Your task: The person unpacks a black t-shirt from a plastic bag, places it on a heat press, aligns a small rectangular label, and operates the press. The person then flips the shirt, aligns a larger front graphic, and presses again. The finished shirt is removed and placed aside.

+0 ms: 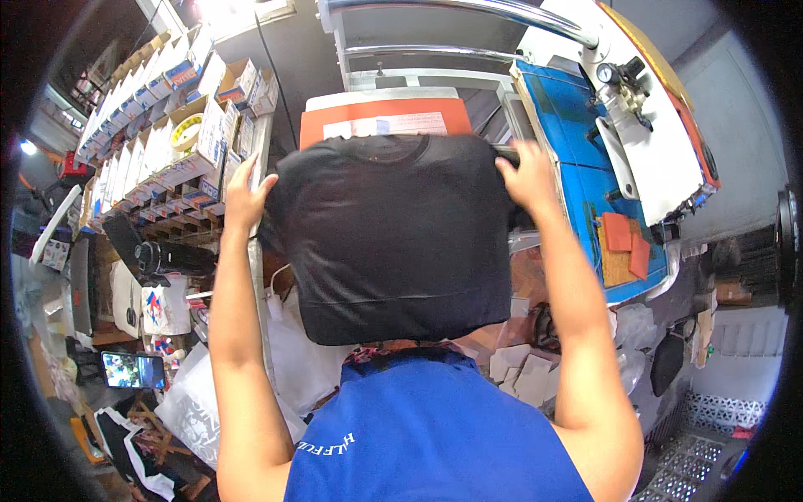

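A black T-shirt (401, 226) is spread in front of me, neckline at the far side and its lower edge hanging toward my body. It lies over a flat support that it mostly hides. At the shirt's left sleeve is my left hand (244, 199), fingers stretched out and thumb apart, the thumb near the cloth. My right hand (532, 177) is at the right shoulder edge, thumb and fingers closed about the dark cloth; this hand is slightly blurred. Beyond the collar an orange-red board (314, 121) shows with a white printed sheet (360, 127) on it.
A machine with a pressure gauge (607, 74) and blue bed (569, 109) stands at the right, orange pads (623, 238) on it. Chrome bars (468, 10) cross the back. Cardboard boxes (205, 142) line the left, with yellow tape (186, 132) on top. A phone (132, 370) is lower left.
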### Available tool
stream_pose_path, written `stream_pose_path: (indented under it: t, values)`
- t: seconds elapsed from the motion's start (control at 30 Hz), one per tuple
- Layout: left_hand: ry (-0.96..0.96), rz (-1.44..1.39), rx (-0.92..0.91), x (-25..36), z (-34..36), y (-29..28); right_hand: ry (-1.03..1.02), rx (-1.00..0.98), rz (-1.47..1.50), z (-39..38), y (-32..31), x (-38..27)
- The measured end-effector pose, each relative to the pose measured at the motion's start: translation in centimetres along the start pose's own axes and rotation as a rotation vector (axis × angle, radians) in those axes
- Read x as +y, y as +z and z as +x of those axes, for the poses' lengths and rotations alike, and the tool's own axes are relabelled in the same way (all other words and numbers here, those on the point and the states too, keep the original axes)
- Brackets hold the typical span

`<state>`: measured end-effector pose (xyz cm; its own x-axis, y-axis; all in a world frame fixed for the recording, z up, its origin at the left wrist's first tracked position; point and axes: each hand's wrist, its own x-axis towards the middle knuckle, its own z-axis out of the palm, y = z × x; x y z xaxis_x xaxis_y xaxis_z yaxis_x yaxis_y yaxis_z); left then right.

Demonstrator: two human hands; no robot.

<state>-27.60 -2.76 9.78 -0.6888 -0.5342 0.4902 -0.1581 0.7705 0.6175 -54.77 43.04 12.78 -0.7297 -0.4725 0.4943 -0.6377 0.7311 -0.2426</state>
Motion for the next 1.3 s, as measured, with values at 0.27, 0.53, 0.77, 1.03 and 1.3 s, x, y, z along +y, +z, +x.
stream_pose_path:
  t: [0.27,0.53,0.77,1.03,1.3]
  values:
    - [-1.421,-1.253,-0.319,0.5,-18.3,3.3,1.458,-0.591,1.687,-16.4,1.6,-1.8]
    - [-0.780,-0.355,0.057,-0.2,-19.9,0.4,1.008,-0.140,0.801,-18.7,-0.6,1.2]
    - [-0.829,-0.422,0.087,2.2,-25.8,-1.5,1.148,-0.190,1.019,-24.5,-2.5,1.3]
    - [-1.083,-0.495,-0.202,-1.0,-27.5,-1.4,0.376,-0.064,0.128,-21.5,-9.0,-3.5]
    - [-0.675,-0.129,-0.174,-5.0,-26.6,-0.4,0.810,0.033,-0.492,-12.7,-17.4,7.4]
